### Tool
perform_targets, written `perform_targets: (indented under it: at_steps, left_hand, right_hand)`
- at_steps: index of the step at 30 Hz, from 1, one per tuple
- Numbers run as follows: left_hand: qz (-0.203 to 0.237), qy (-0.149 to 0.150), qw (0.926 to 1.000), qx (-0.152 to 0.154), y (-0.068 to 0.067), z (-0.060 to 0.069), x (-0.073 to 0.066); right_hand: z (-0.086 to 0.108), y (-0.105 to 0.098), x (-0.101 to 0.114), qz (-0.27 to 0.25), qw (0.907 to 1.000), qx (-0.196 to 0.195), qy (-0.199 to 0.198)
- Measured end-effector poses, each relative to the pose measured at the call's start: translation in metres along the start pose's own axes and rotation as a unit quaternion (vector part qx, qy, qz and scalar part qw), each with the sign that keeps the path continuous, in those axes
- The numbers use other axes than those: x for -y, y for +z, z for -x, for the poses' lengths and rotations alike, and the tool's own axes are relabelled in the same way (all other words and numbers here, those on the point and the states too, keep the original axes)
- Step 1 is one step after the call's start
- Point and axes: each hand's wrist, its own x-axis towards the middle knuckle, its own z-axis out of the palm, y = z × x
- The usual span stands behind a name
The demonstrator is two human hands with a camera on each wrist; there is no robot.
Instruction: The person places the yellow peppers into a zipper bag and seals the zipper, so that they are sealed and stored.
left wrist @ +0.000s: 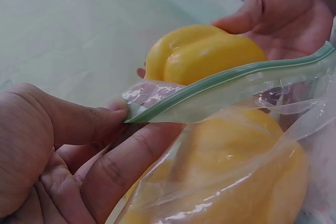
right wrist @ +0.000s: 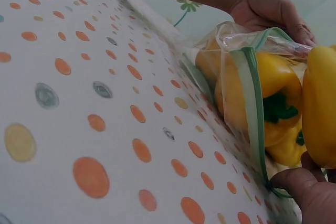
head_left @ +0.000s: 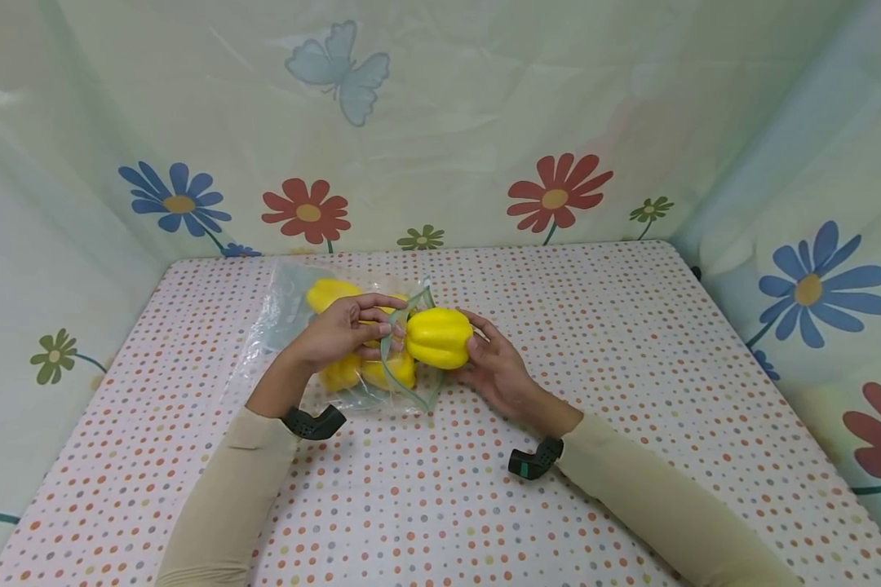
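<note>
A clear zip bag (head_left: 282,306) with a green closure strip lies on the table, its mouth gaping toward the right. Several yellow bell peppers (head_left: 330,291) are inside; green stems show in the right wrist view. My left hand (head_left: 341,330) pinches the upper lip of the bag between thumb and fingers, as the left wrist view (left wrist: 79,145) shows. At the bag's mouth, another yellow bell pepper (head_left: 439,338) is held by my right hand (head_left: 502,371), thumb on one side and fingers on the far side. Its left end sits right at the green strip (left wrist: 231,77).
The table (head_left: 595,342) wears a white cloth with coloured dots. Behind it and at both sides hang curtains (head_left: 440,122) printed with flowers and a butterfly. A dark band with a small device (head_left: 316,422) sits on each wrist.
</note>
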Motion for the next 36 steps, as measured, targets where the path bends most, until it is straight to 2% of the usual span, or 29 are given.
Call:
perform_targets:
  at_steps: [8,14,19,24,31,36]
  left_hand:
    - [0.007,-0.001,1.0000,0.000,-0.001,0.001,-0.002]
    - [0.010,-0.004,0.9999,-0.001,0.000,0.001,-0.004]
    - [0.014,-0.002,0.9999,0.004,0.000,0.001,-0.003]
    - [0.016,0.001,0.9999,0.004,0.000,0.001,-0.002]
    - [0.002,-0.005,1.0000,-0.003,0.002,0.002,-0.004]
    - [0.003,-0.012,0.9999,-0.006,0.003,0.002,-0.005]
  right_hand:
    - [0.000,-0.005,-0.006,-0.013,0.9996,-0.008,0.023]
    - [0.000,-0.010,-0.011,0.044,0.9990,-0.002,0.004]
    - [0.001,-0.011,-0.012,0.104,0.9943,0.004,-0.022]
    - [0.002,-0.011,-0.011,0.128,0.9909,0.019,-0.037]
    - [0.002,-0.013,-0.013,0.188,0.9797,0.034,-0.061]
    - [0.003,-0.012,-0.013,0.208,0.9746,0.036,-0.074]
